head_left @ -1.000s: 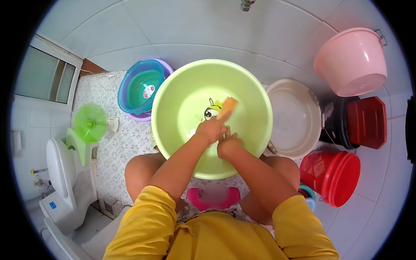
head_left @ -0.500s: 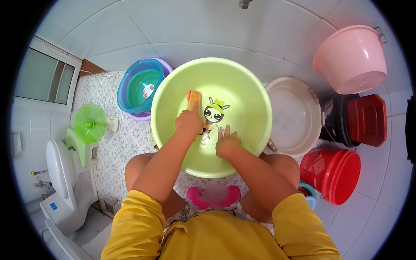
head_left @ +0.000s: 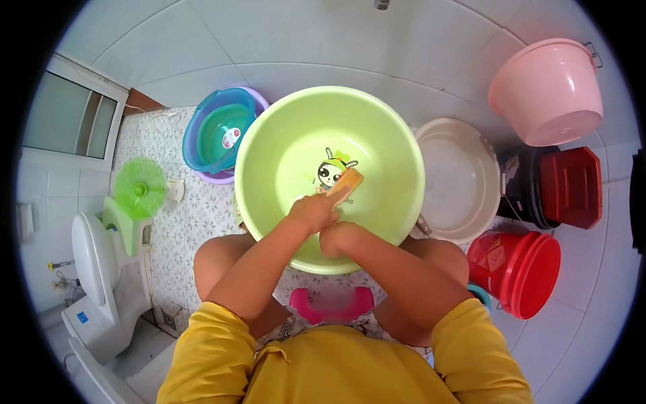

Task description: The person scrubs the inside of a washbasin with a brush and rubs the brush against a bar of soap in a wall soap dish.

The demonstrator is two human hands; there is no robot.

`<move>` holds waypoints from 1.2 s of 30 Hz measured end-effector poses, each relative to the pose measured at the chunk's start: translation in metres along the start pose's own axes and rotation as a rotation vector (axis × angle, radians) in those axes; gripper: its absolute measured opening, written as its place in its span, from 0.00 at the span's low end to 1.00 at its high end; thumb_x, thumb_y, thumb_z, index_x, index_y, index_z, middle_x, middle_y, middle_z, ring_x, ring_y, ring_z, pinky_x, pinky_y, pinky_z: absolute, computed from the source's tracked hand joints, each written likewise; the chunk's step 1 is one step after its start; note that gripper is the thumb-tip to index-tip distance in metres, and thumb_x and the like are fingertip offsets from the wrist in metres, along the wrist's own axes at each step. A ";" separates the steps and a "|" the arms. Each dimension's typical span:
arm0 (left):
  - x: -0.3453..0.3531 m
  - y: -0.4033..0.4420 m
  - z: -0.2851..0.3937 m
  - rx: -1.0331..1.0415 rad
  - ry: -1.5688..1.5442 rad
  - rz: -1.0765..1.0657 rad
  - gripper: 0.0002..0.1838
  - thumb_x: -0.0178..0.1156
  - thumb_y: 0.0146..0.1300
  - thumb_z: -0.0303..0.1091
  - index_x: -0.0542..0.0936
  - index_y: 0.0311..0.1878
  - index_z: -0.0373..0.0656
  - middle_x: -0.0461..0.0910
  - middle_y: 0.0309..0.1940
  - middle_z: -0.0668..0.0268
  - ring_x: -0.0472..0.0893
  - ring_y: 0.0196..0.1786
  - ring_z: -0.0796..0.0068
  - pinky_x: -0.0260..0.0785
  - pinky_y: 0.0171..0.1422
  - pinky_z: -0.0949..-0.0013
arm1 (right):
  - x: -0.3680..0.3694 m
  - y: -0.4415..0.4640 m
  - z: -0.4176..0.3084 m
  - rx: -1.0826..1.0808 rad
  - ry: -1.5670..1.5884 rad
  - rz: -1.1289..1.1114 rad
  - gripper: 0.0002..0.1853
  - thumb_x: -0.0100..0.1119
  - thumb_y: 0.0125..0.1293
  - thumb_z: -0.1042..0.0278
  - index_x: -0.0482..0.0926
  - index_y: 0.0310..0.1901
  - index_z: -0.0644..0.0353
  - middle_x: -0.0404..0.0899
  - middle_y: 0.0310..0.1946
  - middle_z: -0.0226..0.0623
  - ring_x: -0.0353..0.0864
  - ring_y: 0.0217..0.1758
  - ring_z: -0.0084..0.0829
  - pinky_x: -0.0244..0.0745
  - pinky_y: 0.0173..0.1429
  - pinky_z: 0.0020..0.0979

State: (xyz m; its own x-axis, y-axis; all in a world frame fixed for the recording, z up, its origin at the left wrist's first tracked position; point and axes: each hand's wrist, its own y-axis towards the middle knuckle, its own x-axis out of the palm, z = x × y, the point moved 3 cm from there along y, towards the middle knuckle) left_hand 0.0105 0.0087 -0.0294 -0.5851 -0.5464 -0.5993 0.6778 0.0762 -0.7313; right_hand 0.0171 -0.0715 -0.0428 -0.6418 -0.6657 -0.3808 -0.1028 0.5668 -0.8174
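A large light green basin with a cartoon rabbit print on its bottom stands between my knees. My left hand is closed around an orange brush, which points up and to the right over the lower part of the rabbit print. Right beside it, my right hand is low in the basin near its front wall. The fingers of that hand are mostly hidden, so their pose cannot be made out.
Blue and purple basins sit at the left, a beige basin at the right. Farther right are a red bucket, a dark bucket and a hanging pink bucket. A toilet stands at the far left.
My left hand has swung from the basin's left side back toward the middle with the brush. My right hand, earlier spread on the basin bottom, has shifted slightly left and nearer my body.
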 end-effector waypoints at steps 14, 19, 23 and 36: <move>-0.004 0.009 -0.010 -0.002 -0.050 0.228 0.37 0.52 0.56 0.39 0.53 0.70 0.61 0.80 0.32 0.50 0.80 0.34 0.54 0.73 0.43 0.56 | -0.064 -0.056 0.052 0.250 0.092 0.343 0.14 0.49 0.56 0.66 0.81 0.42 0.57 0.80 0.43 0.44 0.80 0.46 0.42 0.73 0.50 0.40; 0.019 -0.002 0.016 0.237 -0.022 -0.054 0.38 0.52 0.55 0.39 0.52 0.70 0.69 0.79 0.34 0.52 0.80 0.35 0.54 0.72 0.46 0.58 | -0.097 -0.079 0.096 0.364 0.260 0.685 0.14 0.52 0.53 0.67 0.80 0.40 0.61 0.81 0.38 0.49 0.81 0.43 0.45 0.75 0.47 0.39; 0.009 -0.002 0.011 -0.011 0.136 0.044 0.37 0.52 0.57 0.40 0.52 0.70 0.67 0.79 0.35 0.53 0.80 0.39 0.55 0.73 0.45 0.56 | -0.098 -0.087 0.100 0.335 0.368 0.705 0.15 0.50 0.52 0.70 0.79 0.40 0.63 0.80 0.39 0.50 0.80 0.44 0.46 0.75 0.49 0.39; -0.008 -0.029 0.009 -0.157 0.086 0.062 0.37 0.55 0.56 0.40 0.55 0.69 0.65 0.73 0.47 0.51 0.79 0.44 0.54 0.72 0.51 0.59 | -0.092 -0.073 0.084 0.213 0.313 0.668 0.15 0.48 0.52 0.69 0.78 0.40 0.62 0.80 0.39 0.47 0.80 0.44 0.45 0.75 0.48 0.38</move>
State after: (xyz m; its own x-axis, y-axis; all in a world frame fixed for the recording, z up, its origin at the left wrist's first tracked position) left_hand -0.0005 0.0031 -0.0006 -0.5846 -0.4636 -0.6658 0.6402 0.2406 -0.7296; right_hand 0.1479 -0.0926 0.0159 -0.7044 -0.0283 -0.7092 0.5106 0.6738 -0.5341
